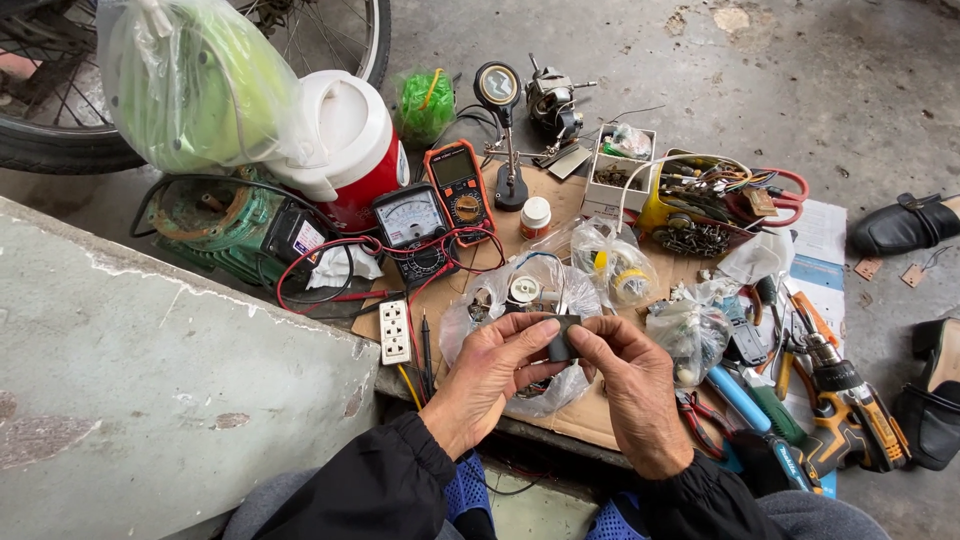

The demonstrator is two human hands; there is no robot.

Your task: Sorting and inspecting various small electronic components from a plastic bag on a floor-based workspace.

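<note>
My left hand (492, 378) and my right hand (632, 385) meet over a sheet of cardboard (600, 415) and pinch a small dark boxy part (562, 338) between thumbs and fingertips. Under the hands lies a clear plastic bag (520, 292) with small round parts inside. Both sleeves are black.
An analog meter (410, 222) and an orange digital meter (458, 184) with red and black leads lie at the back left, beside a white socket strip (394, 331). More parts bags (618, 264), a yellow tray of components (700, 205), pliers and a cordless drill (850, 405) fill the right. A concrete slab (150, 390) stands left.
</note>
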